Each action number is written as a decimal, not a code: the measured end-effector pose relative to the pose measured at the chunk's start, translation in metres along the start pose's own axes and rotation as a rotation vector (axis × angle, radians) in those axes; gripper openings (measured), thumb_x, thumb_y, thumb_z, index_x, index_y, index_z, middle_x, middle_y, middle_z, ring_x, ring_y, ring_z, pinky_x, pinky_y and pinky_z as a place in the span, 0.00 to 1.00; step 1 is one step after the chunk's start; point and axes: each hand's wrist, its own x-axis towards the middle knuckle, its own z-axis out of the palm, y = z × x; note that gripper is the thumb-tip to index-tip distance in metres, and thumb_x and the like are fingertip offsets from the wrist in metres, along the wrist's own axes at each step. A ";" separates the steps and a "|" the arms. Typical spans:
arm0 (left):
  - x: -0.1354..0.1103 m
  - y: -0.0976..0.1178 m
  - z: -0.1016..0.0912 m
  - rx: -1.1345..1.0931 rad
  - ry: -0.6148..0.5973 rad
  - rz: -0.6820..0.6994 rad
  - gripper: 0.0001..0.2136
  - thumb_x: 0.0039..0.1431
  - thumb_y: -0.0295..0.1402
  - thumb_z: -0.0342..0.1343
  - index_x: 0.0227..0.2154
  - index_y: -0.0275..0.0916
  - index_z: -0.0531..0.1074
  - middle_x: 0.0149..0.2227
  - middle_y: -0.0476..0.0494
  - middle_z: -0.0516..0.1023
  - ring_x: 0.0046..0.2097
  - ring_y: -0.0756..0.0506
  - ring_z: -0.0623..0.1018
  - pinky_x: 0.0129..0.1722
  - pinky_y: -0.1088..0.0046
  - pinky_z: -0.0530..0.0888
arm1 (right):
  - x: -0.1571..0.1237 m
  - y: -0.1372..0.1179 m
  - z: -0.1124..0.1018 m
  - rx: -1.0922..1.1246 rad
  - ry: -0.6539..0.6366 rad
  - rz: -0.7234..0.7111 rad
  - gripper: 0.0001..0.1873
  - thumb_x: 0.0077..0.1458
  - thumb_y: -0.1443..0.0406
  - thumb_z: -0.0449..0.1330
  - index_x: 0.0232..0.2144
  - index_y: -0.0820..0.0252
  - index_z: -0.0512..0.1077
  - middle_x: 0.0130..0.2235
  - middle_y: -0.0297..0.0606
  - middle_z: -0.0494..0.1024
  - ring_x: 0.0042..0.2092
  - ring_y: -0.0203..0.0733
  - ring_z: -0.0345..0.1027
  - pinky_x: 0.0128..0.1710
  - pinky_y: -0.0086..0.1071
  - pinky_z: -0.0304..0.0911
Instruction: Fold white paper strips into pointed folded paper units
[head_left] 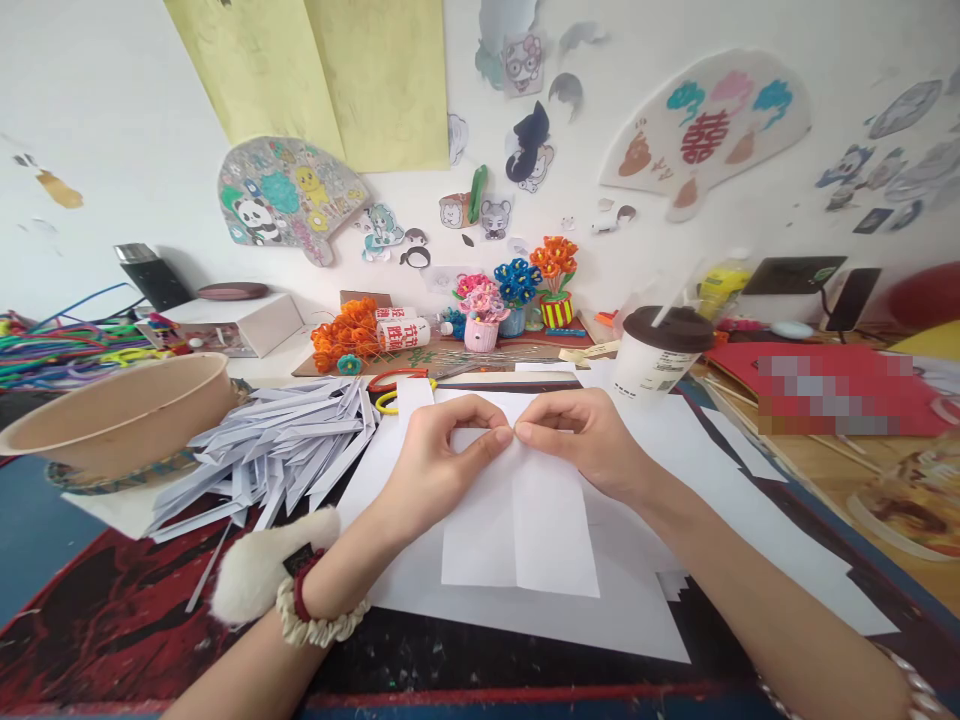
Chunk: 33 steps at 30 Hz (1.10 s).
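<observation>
- The left hand (442,455) is closed in a pinch: thumb and forefinger grip the top edge of the small white creased paper sheet (525,520).
- The right hand (589,440) is closed in the same pinch on that edge. Its fingertips (529,432) touch those of the left hand at the centre crease.
- The small white creased paper sheet lies flat on the table straight in front of the person. Its crease runs from the hands towards the near edge.
- The sheet rests on the larger white paper sheets (637,600), which lie on the dark red-and-black patterned table mat (112,620).
- A cream fabric scrunchie (322,620) circles the left wrist, with a white fluffy plush piece (262,570) just beside it.
- A pile of folded white paper strips (277,450) lies to the left of the left hand.
- A tan round paper bowl (120,410) stands beyond the pile, further left.
- Scissors with red and yellow handles (394,390) lie behind the hands.
- A white paper cup with a brown lid (660,355) stands near the right hand, on its far side.
- Orange pipe-cleaner flowers (349,340) lie by the wall.
</observation>
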 end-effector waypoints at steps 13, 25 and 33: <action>0.002 0.001 -0.003 -0.045 -0.001 -0.061 0.09 0.56 0.35 0.58 0.26 0.35 0.73 0.30 0.46 0.76 0.33 0.49 0.73 0.32 0.76 0.68 | -0.001 -0.002 -0.001 -0.010 0.016 -0.003 0.06 0.51 0.65 0.64 0.24 0.60 0.76 0.25 0.32 0.75 0.26 0.32 0.67 0.24 0.24 0.61; 0.009 -0.026 -0.008 0.059 0.001 -0.398 0.16 0.52 0.45 0.57 0.26 0.34 0.74 0.18 0.50 0.68 0.21 0.52 0.65 0.20 0.77 0.58 | 0.010 0.015 -0.020 -0.181 0.021 0.289 0.14 0.44 0.56 0.68 0.27 0.63 0.78 0.30 0.40 0.80 0.34 0.42 0.72 0.34 0.33 0.65; 0.009 -0.040 0.000 0.377 -0.052 -0.447 0.20 0.56 0.42 0.51 0.12 0.38 0.64 0.12 0.50 0.66 0.19 0.50 0.64 0.23 0.74 0.59 | 0.010 0.037 -0.010 -0.803 0.253 0.181 0.12 0.55 0.60 0.56 0.32 0.60 0.77 0.33 0.40 0.81 0.36 0.47 0.72 0.38 0.40 0.65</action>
